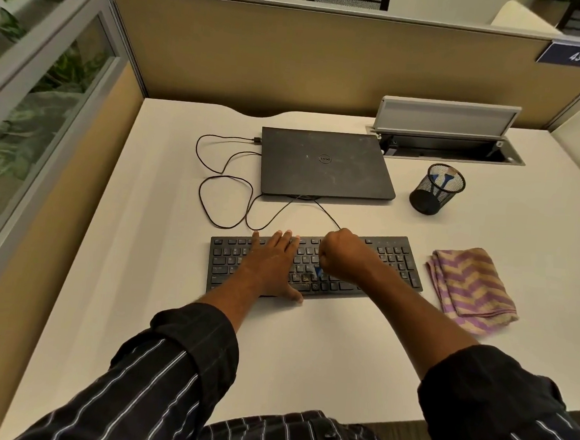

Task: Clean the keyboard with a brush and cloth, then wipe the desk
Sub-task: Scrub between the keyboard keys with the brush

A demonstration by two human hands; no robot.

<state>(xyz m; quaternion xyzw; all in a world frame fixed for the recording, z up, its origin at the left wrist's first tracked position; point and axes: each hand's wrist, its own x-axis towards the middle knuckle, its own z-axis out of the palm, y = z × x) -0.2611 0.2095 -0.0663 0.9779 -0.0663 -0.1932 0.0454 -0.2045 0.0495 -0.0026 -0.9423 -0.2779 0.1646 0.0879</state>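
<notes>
Keyboard (395,261) lies across the middle of the surface (307,341), right in front of me. My right grip (342,256) is curled in a fist round a small blue brush (318,272), its tip down on the lower middle keys, where some crumbs sit. My left grip (272,263) lies spread flat on the keys just beside it, fingers straight, thumb at the near edge. To the right, a folded striped cloth (471,289) rests near the keyboard, not touching it. Farther back are a closed laptop (323,163), a looping black cable (216,180) and a mesh cup (436,189).
</notes>
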